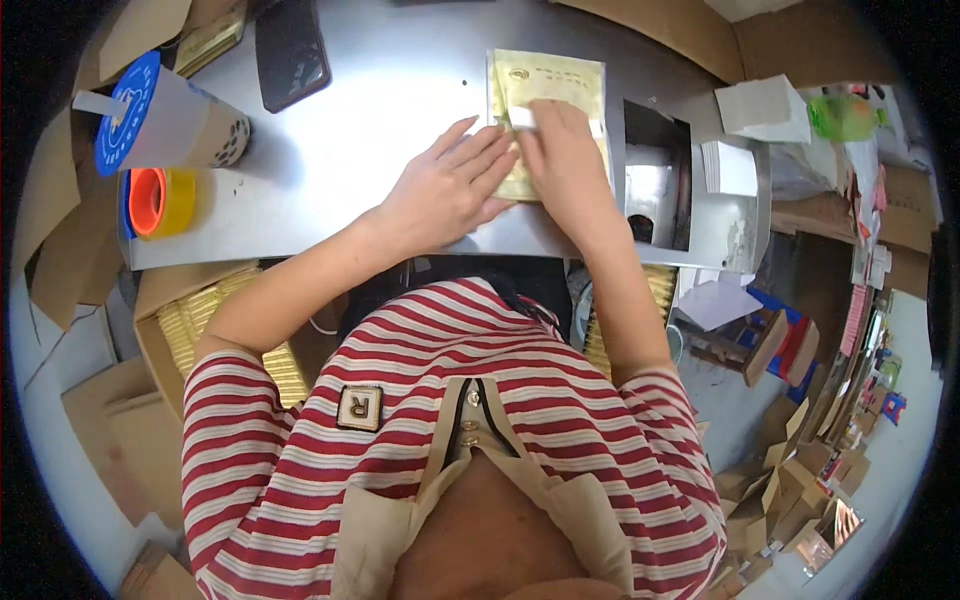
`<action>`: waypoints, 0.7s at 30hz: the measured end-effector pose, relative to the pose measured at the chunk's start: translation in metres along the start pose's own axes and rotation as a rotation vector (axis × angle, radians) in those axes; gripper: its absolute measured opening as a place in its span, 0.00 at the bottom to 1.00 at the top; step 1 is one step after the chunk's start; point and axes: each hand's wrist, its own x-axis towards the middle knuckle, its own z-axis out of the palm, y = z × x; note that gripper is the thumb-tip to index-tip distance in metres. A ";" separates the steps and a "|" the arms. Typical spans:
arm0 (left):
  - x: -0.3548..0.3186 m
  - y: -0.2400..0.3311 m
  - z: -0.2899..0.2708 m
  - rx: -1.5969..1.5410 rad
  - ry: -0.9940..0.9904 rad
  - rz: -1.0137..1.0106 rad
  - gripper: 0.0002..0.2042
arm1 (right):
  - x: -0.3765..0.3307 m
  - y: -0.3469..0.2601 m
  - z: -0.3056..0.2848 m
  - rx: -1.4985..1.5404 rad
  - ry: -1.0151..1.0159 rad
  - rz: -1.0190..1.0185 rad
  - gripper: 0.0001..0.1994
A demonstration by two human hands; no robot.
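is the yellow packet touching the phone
Apart. The head view shows it plainly: a wide stretch of bare metal table lies between the left edge of the yellow packet and the phone.

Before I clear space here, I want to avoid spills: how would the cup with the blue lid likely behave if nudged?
The cup is probably apt to tip, since it looks tall and seems to narrow toward its base. Its translucent wall suggests thin plastic that may flex when gripped. With the straw poking through the lid, any contents might leak if it fell.
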 end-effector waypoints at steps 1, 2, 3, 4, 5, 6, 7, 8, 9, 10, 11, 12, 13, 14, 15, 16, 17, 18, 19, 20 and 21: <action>0.000 -0.003 0.001 0.007 0.006 -0.013 0.25 | -0.010 -0.005 -0.012 0.149 0.052 -0.042 0.16; 0.000 -0.002 0.002 -0.018 0.014 0.001 0.25 | -0.019 -0.006 -0.022 0.292 0.106 -0.068 0.14; 0.002 -0.001 0.003 -0.044 0.022 0.019 0.25 | -0.019 -0.004 -0.018 0.305 0.094 -0.040 0.12; 0.002 -0.002 0.002 -0.049 0.027 0.026 0.25 | -0.014 0.002 -0.015 0.297 0.097 -0.034 0.12; 0.005 -0.004 -0.004 -0.056 0.003 0.037 0.24 | -0.010 0.012 -0.013 0.382 0.164 -0.037 0.11; 0.006 -0.009 -0.006 -0.057 -0.014 0.038 0.24 | -0.005 0.020 -0.013 0.466 0.227 -0.054 0.10; 0.006 -0.012 -0.007 -0.035 0.015 0.044 0.19 | -0.010 0.024 -0.021 0.577 0.282 0.188 0.08; 0.010 -0.012 -0.009 -0.041 0.021 0.056 0.19 | -0.013 0.037 -0.035 0.528 0.428 0.248 0.07; 0.014 -0.013 -0.012 -0.084 0.002 0.031 0.16 | -0.021 0.053 -0.052 0.340 0.500 0.361 0.07; 0.019 -0.013 -0.013 -0.122 -0.016 0.008 0.13 | -0.032 0.091 -0.054 0.227 0.618 0.442 0.09; 0.024 -0.013 -0.010 -0.190 -0.008 -0.061 0.09 | -0.039 0.104 -0.068 -0.086 0.674 0.509 0.13; 0.032 -0.011 -0.007 -0.193 -0.004 -0.051 0.09 | -0.051 0.132 -0.074 -0.357 0.685 0.424 0.17; 0.040 -0.010 -0.001 -0.136 0.023 -0.082 0.08 | -0.067 0.156 -0.074 -0.375 0.595 0.480 0.17; 0.044 -0.008 0.003 -0.078 0.047 -0.120 0.08 | -0.072 0.161 -0.076 -0.388 0.499 0.533 0.17; 0.048 -0.009 0.006 -0.080 0.048 -0.115 0.08 | -0.074 0.165 -0.075 -0.391 0.502 0.537 0.17; 0.051 -0.009 0.009 -0.018 0.036 -0.147 0.07 | -0.075 0.167 -0.073 -0.250 0.506 0.609 0.16; 0.055 -0.009 0.010 0.044 0.024 -0.179 0.07 | -0.074 0.167 -0.073 -0.107 0.510 0.680 0.15; 0.056 -0.009 0.007 0.043 0.023 -0.173 0.07 | -0.075 0.169 -0.073 -0.109 0.513 0.685 0.15; 0.056 -0.010 0.002 -0.034 -0.010 -0.224 0.07 | -0.076 0.171 -0.072 -0.060 0.536 0.652 0.14; 0.058 -0.012 -0.001 -0.111 -0.040 -0.276 0.07 | -0.076 0.173 -0.073 -0.015 0.561 0.616 0.14; 0.058 -0.014 -0.001 -0.111 -0.038 -0.269 0.07 | -0.076 0.174 -0.074 -0.017 0.566 0.619 0.14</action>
